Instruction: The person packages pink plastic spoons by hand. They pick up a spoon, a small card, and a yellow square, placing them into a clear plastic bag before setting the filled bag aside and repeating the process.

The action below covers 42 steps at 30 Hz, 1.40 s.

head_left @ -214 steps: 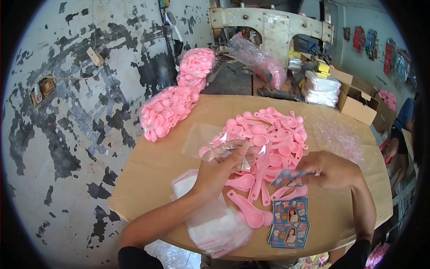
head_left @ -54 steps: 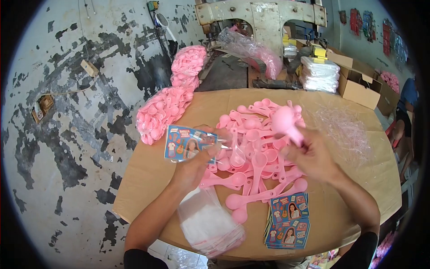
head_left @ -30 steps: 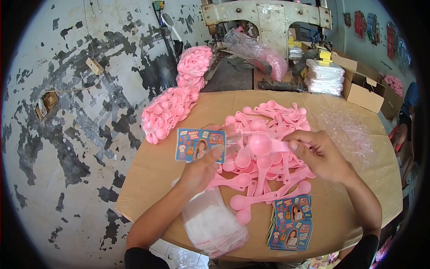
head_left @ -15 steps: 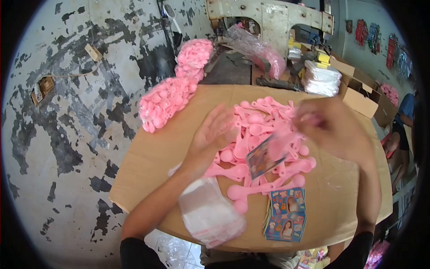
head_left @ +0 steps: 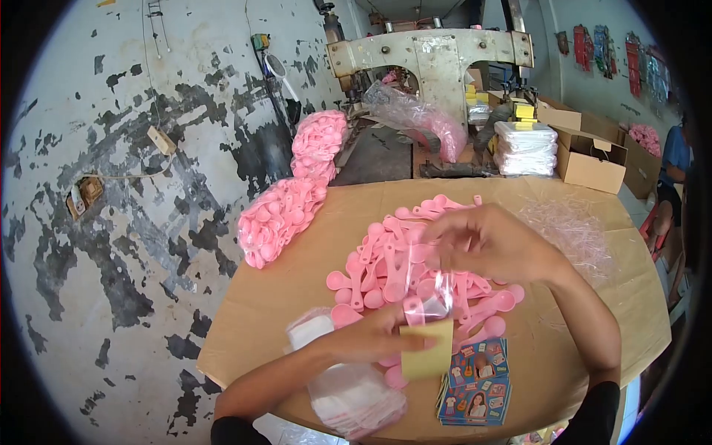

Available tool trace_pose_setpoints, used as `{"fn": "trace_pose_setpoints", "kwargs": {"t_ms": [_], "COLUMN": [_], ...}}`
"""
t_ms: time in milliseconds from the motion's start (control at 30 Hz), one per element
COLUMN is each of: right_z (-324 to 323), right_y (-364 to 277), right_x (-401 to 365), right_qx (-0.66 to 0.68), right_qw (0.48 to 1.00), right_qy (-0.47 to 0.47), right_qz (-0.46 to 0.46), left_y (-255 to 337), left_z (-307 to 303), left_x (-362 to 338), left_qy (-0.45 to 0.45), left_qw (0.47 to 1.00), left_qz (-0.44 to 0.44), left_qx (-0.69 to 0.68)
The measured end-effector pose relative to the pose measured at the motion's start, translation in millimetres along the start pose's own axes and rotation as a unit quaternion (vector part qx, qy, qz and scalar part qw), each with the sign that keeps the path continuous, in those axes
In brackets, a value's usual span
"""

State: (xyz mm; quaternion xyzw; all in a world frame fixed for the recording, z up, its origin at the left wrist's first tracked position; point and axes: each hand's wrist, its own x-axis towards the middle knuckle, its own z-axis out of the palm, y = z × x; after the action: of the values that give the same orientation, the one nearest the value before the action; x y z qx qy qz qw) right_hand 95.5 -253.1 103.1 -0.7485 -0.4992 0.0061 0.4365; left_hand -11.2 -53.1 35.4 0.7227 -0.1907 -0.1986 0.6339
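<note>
In the head view, the left hand (head_left: 382,332) reaches in over the near edge of the heap of pink measuring spoons (head_left: 394,291). Its fingers are closed on a plain pale-yellow card (head_left: 428,365), one digit lying across the card's near face. A clear plastic bag (head_left: 437,293) rises from the card's upper edge, glinting; pink shows through it, but whether a spoon is inside or only behind it cannot be told.

The right hand (head_left: 486,237) is above the far part of the heap, its fingers bent and pointing left, near the top of the clear bag. They are blurred and partly overlap one another, so I cannot tell how far apart the tips are or whether they pinch the bag.

The heap spreads over the brown-covered table (head_left: 259,326), under and around both hands. Just beside the yellow card, at its lower right, lies a stack of blue printed cards (head_left: 475,400). A stack of clear bags (head_left: 356,404) lies below the left hand and forearm, partly hidden by them. Thin clear-pink plastic strips (head_left: 571,231) lie to the right of the right hand.
</note>
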Motion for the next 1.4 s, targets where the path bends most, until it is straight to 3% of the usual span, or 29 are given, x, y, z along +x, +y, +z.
{"fn": "trace_pose_setpoints", "kwargs": {"t_ms": [33, 67, 100, 200, 267, 367, 467, 633, 800, 1067, 1167, 1267, 1400], "right_z": [-0.2, 0.4, 1.4, 6.9, 13.3, 23.6, 33.3, 36.2, 42.1, 39.3, 42.5, 44.0, 47.7], "right_y": [1.2, 3.1, 6.2, 7.3, -3.0, 11.2, 12.9, 12.5, 16.5, 9.3, 11.1, 14.3, 23.1], "right_x": [-0.5, -0.9, -0.5, 1.2, 1.2, 2.8, 0.3, 0.0, -2.0, -1.7, -2.5, -3.0, -2.3], "right_qx": [0.010, 0.022, 0.017, -0.037, -0.130, -0.282, -0.315, -0.368, -0.371, -0.393, -0.379, -0.361, -0.335], "right_qw": [0.999, 0.995, 0.996, 0.998, 0.991, 0.937, 0.922, 0.904, 0.902, 0.901, 0.910, 0.920, 0.936], "right_qy": [-0.044, -0.089, -0.082, -0.046, 0.006, 0.099, 0.076, 0.042, 0.033, -0.016, -0.020, -0.027, -0.005], "right_qz": [0.014, 0.030, 0.028, 0.026, 0.023, -0.182, -0.213, -0.214, -0.217, -0.182, -0.167, -0.149, -0.107], "left_y": [4.5, 2.2, -0.1, 3.0, -10.0, -16.1, -18.2, -12.9, -31.7, -22.9, -29.0, -42.2, -36.2], "left_z": [1.1, 1.7, 2.2, -4.2, -6.9, -7.1, -5.2, -0.8, -1.7, 3.4, 3.0, 3.4, 2.4], "left_x": [-0.6, -0.9, -1.1, 7.1, 9.4, 10.7, 10.6, 7.6, 14.8, 8.7, 11.9, 16.6, 14.7], "left_qy": [-0.032, -0.007, 0.019, 0.102, 0.161, 0.193, 0.208, 0.199, 0.196, 0.200, 0.205, 0.224, 0.207], "left_qw": [0.999, 1.000, 1.000, 0.972, 0.978, 0.977, 0.974, 0.979, 0.971, 0.971, 0.971, 0.960, 0.964], "left_qz": [-0.003, 0.004, 0.012, 0.052, 0.079, 0.086, 0.085, 0.031, 0.106, 0.057, 0.047, 0.110, 0.057], "left_qx": [-0.003, -0.008, -0.011, -0.204, -0.106, -0.032, -0.005, 0.015, 0.089, 0.116, 0.116, 0.129, 0.158]}}
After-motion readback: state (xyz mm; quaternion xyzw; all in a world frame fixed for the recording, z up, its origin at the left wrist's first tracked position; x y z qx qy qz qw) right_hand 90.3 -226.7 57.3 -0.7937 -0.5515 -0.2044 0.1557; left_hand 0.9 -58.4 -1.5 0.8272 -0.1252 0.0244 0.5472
